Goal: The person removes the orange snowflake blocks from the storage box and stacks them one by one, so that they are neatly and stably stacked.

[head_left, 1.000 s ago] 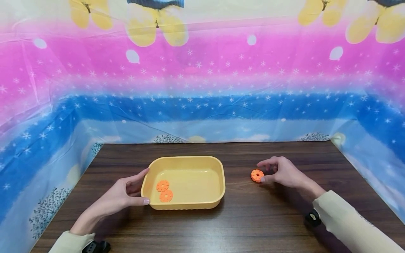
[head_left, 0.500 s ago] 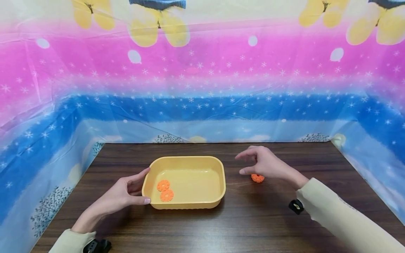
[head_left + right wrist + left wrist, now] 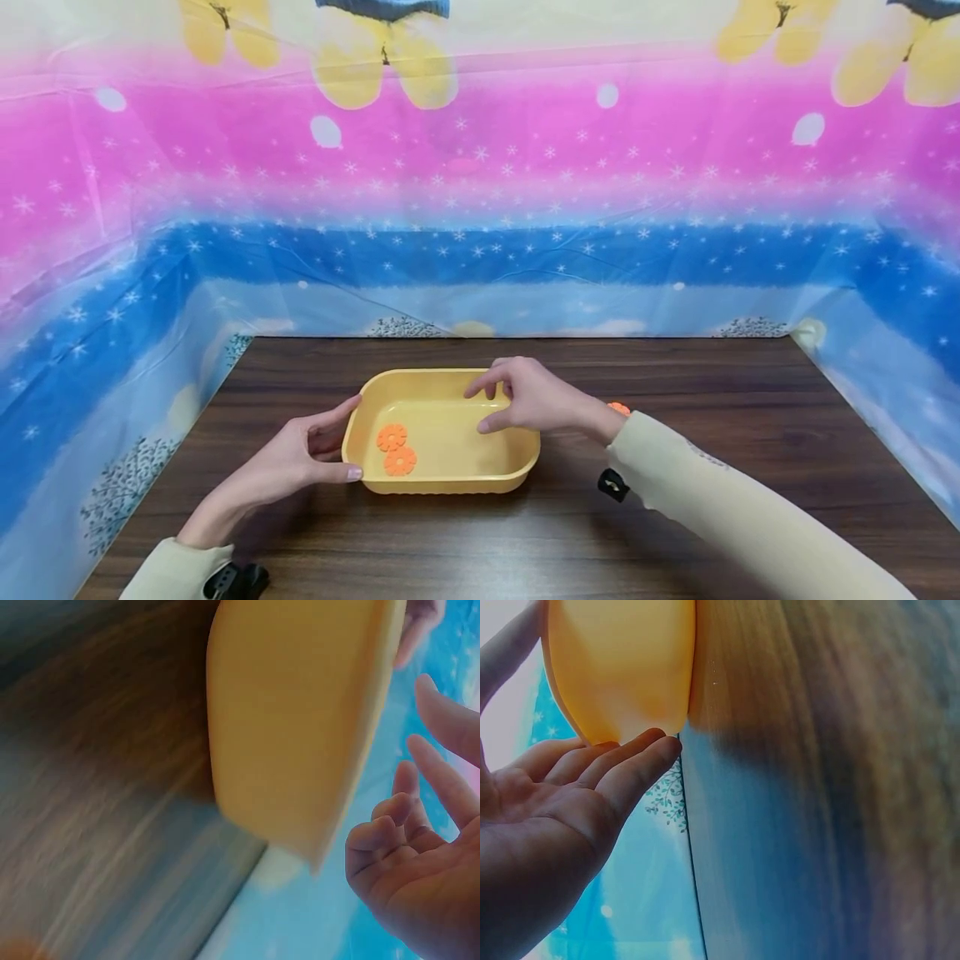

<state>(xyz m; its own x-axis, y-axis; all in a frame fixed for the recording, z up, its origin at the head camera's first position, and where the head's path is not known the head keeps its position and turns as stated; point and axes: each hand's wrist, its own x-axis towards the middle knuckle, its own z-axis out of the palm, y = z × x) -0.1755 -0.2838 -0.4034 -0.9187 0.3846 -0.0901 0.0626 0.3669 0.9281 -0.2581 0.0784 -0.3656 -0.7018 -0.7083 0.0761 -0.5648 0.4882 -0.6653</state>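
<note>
A yellow rectangular plastic basin [image 3: 442,487] stands on the table. Two orange notched discs [image 3: 392,437] lie flat on its floor at the left. My left hand [image 3: 281,467] holds the basin's left end, thumb at the front corner and fingers along the far side; the left wrist view shows the fingertips against its wall. My right hand [image 3: 532,396] hovers over the basin's right end, thumb and index finger apart, other fingers bent, with nothing visible between them. Another orange piece [image 3: 618,407] sits on the table right of the basin, mostly hidden behind the right wrist.
The dark wood-grain table [image 3: 465,542] reaches back to a patterned cloth [image 3: 480,250] that hangs behind it and at both sides. Black straps with devices [image 3: 613,484] sit at both wrists.
My right hand has left the orange piece on the table, where it touched it, and moved left over the basin. The left hand keeps its hold; the view has shifted slightly.
</note>
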